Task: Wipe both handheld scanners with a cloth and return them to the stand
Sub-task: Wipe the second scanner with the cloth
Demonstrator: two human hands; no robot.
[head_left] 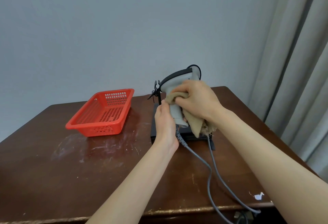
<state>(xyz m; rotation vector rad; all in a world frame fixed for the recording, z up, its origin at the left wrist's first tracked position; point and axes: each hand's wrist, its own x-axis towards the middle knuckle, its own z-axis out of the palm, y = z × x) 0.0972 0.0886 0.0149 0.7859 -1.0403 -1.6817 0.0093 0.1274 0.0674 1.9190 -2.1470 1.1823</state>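
A grey handheld scanner (174, 82) with a dark top band is held upright above the black stand (158, 128). My left hand (164, 119) grips the lower handle of this scanner. My right hand (197, 97) presses a beige cloth (192, 122) against the handle, and the cloth's loose end hangs below. Two grey cables (211, 163) run from the stand area to the table's front edge. A second scanner is not clearly visible; only a dark loop shows behind the held one.
A red perforated plastic basket (102, 113) sits left of the stand on the scratched dark wooden table (71, 170). The stand's thin black holder arm (157, 90) rises behind my left hand. Grey curtains (301, 64) hang at the right.
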